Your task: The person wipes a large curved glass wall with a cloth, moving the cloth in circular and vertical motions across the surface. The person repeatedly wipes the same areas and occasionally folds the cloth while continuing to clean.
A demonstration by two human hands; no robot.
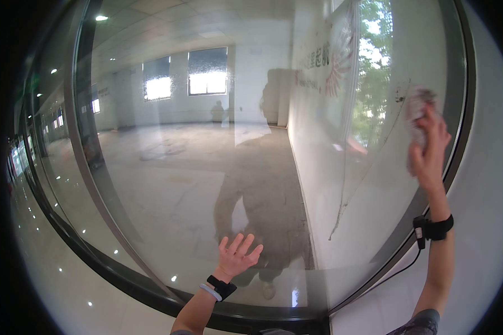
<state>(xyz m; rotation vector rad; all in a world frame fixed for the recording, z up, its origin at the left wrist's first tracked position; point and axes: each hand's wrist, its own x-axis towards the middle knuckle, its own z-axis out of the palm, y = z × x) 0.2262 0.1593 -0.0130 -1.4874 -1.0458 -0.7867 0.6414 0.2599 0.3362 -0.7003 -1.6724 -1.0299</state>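
A large glass pane (184,180) stands before me, with a room visible through it and reflections on it. My right hand (431,146) is raised at the upper right, holding a crumpled, pale pinkish cloth (417,125) at the glass; hand and cloth are slightly blurred. My left hand (239,255) is at the lower middle, fingers spread and holding nothing; whether it touches the glass I cannot tell. Both wrists wear black straps, and a cable hangs from the right one.
Dark metal frame (465,125) borders the pane on the right, beside a white wall (490,167). A vertical frame post (77,138) stands at left, and a black sill (251,314) runs below. Thin dark marks (339,209) show near the right side.
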